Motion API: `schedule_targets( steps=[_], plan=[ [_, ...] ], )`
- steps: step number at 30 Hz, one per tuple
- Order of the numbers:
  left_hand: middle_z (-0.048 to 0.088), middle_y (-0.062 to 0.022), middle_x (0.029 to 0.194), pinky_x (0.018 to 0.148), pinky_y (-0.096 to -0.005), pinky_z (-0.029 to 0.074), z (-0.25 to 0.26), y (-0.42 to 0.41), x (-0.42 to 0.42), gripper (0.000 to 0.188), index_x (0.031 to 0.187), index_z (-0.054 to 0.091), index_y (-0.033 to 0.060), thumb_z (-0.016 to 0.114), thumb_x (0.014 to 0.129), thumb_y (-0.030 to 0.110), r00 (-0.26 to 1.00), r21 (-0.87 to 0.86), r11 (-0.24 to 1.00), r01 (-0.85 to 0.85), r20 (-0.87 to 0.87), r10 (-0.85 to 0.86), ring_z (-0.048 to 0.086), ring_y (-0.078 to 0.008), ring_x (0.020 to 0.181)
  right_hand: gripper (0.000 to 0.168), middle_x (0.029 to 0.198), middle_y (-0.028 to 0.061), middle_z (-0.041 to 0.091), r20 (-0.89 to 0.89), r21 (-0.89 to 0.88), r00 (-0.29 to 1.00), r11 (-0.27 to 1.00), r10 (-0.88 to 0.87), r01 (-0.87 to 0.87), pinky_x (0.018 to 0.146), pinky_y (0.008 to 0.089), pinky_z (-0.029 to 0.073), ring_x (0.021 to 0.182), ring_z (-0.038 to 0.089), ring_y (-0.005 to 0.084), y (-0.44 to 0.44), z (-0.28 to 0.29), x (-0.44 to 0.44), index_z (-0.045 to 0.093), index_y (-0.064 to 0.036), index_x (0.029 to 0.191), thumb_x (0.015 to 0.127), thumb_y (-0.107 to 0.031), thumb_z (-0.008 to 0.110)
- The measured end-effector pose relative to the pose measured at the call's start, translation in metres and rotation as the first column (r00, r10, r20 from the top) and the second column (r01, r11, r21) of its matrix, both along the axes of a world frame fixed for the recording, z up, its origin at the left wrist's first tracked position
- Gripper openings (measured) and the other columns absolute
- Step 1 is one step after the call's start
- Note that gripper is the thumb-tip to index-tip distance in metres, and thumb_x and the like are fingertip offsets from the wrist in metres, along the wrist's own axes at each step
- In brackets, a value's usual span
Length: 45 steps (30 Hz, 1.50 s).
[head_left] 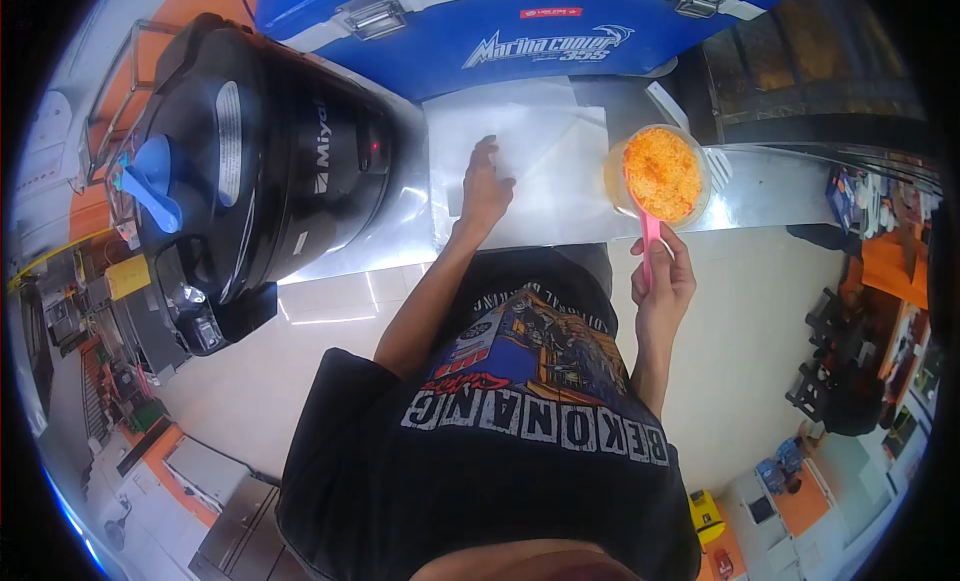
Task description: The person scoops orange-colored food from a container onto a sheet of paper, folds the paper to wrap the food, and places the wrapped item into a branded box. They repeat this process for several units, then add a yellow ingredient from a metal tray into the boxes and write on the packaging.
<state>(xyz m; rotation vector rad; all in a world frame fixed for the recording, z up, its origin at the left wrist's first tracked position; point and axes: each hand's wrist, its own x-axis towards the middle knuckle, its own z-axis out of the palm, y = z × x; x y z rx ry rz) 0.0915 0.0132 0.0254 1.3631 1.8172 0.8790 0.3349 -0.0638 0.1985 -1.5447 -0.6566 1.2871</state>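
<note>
My right hand [664, 270] grips the pink handle of a ladle or scoop [649, 240]. Its bowl is heaped with orange-coloured rice [664, 172] and is over a round clear container [705, 202] at the right part of the metal counter. Whether the bowl touches the container cannot be told. My left hand [487, 187] is over white paper sheets [555, 153], fingers apart and holding nothing; whether it touches the paper is unclear. A white slotted utensil [720, 172] shows beside the container.
A large black Miyako rice cooker [285, 153] stands at the left, with blue plastic spoons [154, 195] on its side. A blue Marina cooler box [547, 45] stands behind the paper. The metal counter [780, 187] extends rightward, with small boxes near its far end.
</note>
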Motion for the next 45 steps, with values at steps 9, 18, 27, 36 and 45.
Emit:
schedule_targets(
  steps=[9, 18, 27, 36, 45],
  plan=[
    [0.064, -0.0241, 0.118, 0.101, -0.0464, 0.047, 0.007, -0.043, 0.005, 0.079, 0.159, 0.033, 0.0052, 0.046, 0.084, -0.016, 0.758, -0.020, 0.773, 0.634, -0.184, -0.626, 0.061, -0.0383, 0.109, 0.034, 0.092, 0.0063, 0.069, 0.006, 0.009, 1.000, 1.000, -0.021, 0.021, 0.042, 0.0198, 0.028, 0.050, 0.040, 0.0025, 0.008, 0.000, 0.000, 0.058, 0.001, 0.132, 0.105, -0.020, 0.059],
    [0.071, -0.0188, 0.107, 0.092, -0.0460, 0.052, 0.009, -0.042, -0.005, 0.074, 0.159, 0.034, 0.0073, 0.058, 0.090, -0.004, 0.766, 0.036, 0.779, 0.626, -0.214, -0.606, 0.067, -0.0379, 0.099, 0.034, 0.092, 0.0064, 0.068, 0.005, -0.025, 0.998, 0.998, 0.062, -0.062, 0.043, 0.0199, 0.029, 0.051, 0.041, 0.0034, 0.008, 0.003, -0.002, 0.060, 0.001, 0.131, 0.105, -0.021, 0.061],
    [0.067, -0.0084, 0.098, 0.083, -0.0432, 0.055, 0.014, -0.042, -0.013, 0.031, 0.116, 0.068, 0.0072, 0.061, 0.086, 0.000, 0.785, 0.149, 0.790, 0.595, -0.321, -0.530, 0.066, -0.0313, 0.093, 0.034, 0.091, 0.0070, 0.068, -0.030, -0.008, 0.997, 0.997, 0.075, -0.076, 0.042, 0.0200, 0.030, 0.051, 0.042, 0.0037, 0.011, 0.002, -0.002, 0.059, 0.001, 0.131, 0.105, -0.021, 0.062],
    [0.059, -0.0091, 0.098, 0.078, -0.0420, 0.056, -0.003, -0.047, 0.018, 0.018, 0.101, 0.067, 0.0057, 0.057, 0.086, 0.005, 0.709, -0.036, 0.765, 0.643, -0.349, -0.613, 0.063, -0.0312, 0.093, 0.032, 0.090, 0.0073, 0.069, -0.019, 0.003, 0.994, 0.994, 0.107, -0.107, 0.043, 0.0196, 0.030, 0.051, 0.043, 0.0031, 0.016, 0.001, -0.005, 0.061, 0.000, 0.131, 0.105, -0.020, 0.062],
    [0.067, -0.0055, 0.116, 0.105, -0.0460, 0.042, -0.006, -0.037, 0.033, 0.016, 0.103, 0.072, 0.0076, 0.062, 0.090, 0.011, 0.511, 0.151, 0.499, 0.853, -0.435, -0.742, 0.058, -0.0302, 0.117, 0.032, 0.091, 0.0077, 0.070, -0.025, 0.013, 0.993, 0.994, 0.112, -0.111, 0.043, 0.0198, 0.031, 0.051, 0.044, 0.0035, 0.013, 0.001, -0.005, 0.061, 0.000, 0.131, 0.105, -0.019, 0.061]
  ],
)
